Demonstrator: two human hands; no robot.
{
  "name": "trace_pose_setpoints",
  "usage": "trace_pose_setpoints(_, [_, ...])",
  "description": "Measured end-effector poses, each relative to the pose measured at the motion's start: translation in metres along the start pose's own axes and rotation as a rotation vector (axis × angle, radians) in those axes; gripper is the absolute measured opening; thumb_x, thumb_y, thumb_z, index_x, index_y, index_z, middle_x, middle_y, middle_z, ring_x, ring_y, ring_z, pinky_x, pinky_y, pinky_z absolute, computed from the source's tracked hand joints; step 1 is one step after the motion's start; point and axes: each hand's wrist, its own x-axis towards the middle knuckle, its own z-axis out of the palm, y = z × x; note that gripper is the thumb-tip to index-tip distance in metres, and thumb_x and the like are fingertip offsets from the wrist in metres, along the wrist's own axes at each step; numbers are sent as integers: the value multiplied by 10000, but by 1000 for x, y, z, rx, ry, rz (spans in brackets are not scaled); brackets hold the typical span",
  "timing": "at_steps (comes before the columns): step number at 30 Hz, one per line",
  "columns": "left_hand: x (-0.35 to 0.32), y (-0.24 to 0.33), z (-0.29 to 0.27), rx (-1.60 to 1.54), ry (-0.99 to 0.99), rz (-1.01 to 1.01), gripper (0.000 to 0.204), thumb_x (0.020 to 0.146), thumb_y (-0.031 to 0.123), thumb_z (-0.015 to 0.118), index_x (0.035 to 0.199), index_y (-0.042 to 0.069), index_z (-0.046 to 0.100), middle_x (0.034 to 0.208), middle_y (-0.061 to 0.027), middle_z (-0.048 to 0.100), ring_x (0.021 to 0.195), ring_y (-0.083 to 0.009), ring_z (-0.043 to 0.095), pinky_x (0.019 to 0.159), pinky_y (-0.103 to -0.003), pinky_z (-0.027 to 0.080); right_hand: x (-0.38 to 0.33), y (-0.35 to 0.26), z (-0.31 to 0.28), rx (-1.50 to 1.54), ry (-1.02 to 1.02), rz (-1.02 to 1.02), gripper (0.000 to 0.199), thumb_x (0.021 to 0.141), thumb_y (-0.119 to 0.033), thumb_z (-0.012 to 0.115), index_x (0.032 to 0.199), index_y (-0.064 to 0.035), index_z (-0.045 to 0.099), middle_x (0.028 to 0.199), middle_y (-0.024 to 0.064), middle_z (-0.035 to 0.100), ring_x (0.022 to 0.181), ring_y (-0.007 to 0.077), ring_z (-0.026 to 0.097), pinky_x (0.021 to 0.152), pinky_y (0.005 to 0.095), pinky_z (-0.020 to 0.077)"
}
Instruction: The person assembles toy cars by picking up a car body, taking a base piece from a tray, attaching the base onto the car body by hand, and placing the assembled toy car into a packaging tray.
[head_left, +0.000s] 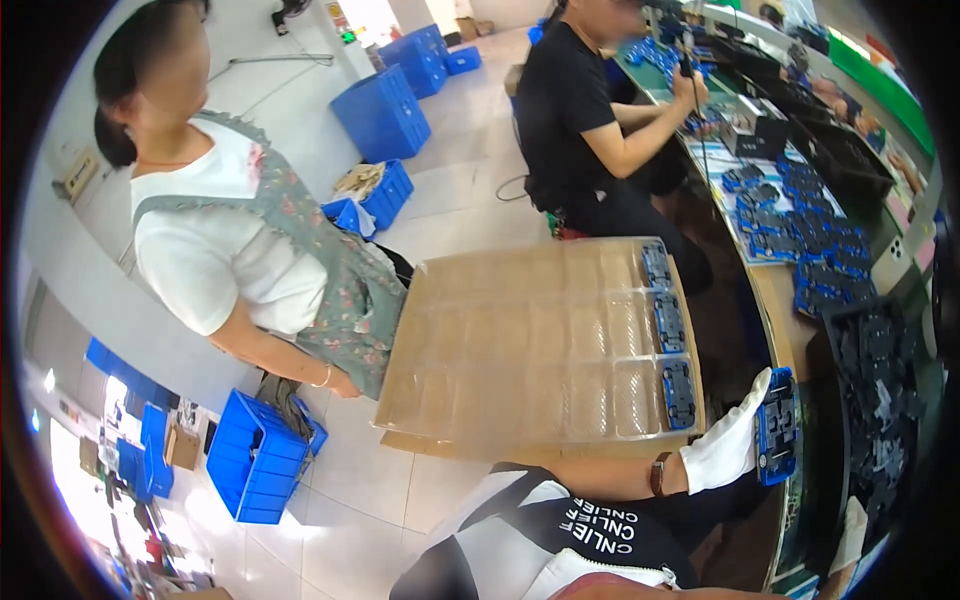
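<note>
On the left side: a person in a white shirt and flowered apron [250, 250] stands on the pale floor [460, 190]. Blue crates [258, 455] sit low by that person, and more blue crates [385, 110] sit farther back.
Tray: a clear plastic tray [520, 340] with rows of pockets lies in the middle on a brown board [440, 443]. It looks thin and bendy, so it may flop if lifted by one corner.
Parts in the tray: three blue holders [668, 322] fill the right column. All the other pockets look bare.
Left hand: it is not seen in the picture, so its grip cannot be told.
Right hand: the right hand [728, 440] wears a white glove and a brown watch strap [660, 474] at the wrist. Its fingers are curled around the blue holder [777, 428].
Where the holder is: just right of the tray, past its near right corner, over the bench edge.
How it will handle: it looks like hard plastic, light and stiff. The long sides look best to grip. The glove may slip a bit on it.
Edges and room: the tray rim is close by. There is a narrow gap between tray and bench [775, 300].
Right side: many blue holders [810, 240] lie on the bench, and dark parts [880, 390] fill a bin. Another person in black [580, 110] works farther back.
</note>
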Motion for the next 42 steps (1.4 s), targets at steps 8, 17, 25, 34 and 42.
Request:
trace_pose_setpoints(8, [-15, 11, 13, -71, -84, -47, 597, 937, 699, 466, 1218, 182, 571, 1082, 16, 633, 985, -134, 609, 856, -360, 521, -64, -81, 38, -118, 321, -211, 482, 1080, -264, 374, 1433, 49, 474, 1472, 152, 509, 1367, 226, 451, 1176, 325, 268])
trace_pose_setpoints(17, [9, -16, -11, 38, 126, 41, 687, 975, 679, 398, 1268, 85, 578, 1212, -99, 649, 1128, -254, 603, 1009, -426, 464, -76, -214, 194, -382, 716, -508, 487, 803, -160, 755, 1264, -47, 645, 1211, 194, 642, 1102, 371, 629, 937, 406, 505])
trace_pose_setpoints(25, [-3, -49, -22, 290, 85, 54, 736, 993, 684, 332, 1413, 92, 460, 1379, -93, 535, 1256, -244, 502, 1089, -397, 377, -61, -192, 231, -498, 772, -457, 450, 797, -275, 741, 1217, -152, 637, 1164, 141, 632, 987, 337, 654, 781, 399, 559])
trace_pose_setpoints(34, [-16, -57, -22, 577, 51, 117, 740, 1024, 645, 304, 1465, 58, 397, 1407, -94, 505, 1239, -187, 513, 1068, -342, 396, -42, -192, 249, -652, 880, -392, 390, 859, -306, 673, 1228, -180, 648, 1294, 118, 588, 1084, 287, 612, 831, 401, 550])
trace_pose_setpoints(42, [20, -47, -48, 293, 169, 47, 374, 982, 351, 629, 1235, 78, 586, 1128, -73, 638, 1014, -208, 632, 944, -388, 519, -47, -146, 230, 586, 666, -340, 370, 994, -194, 604, 1337, -54, 590, 1179, 91, 651, 973, 149, 611, 885, 284, 490])
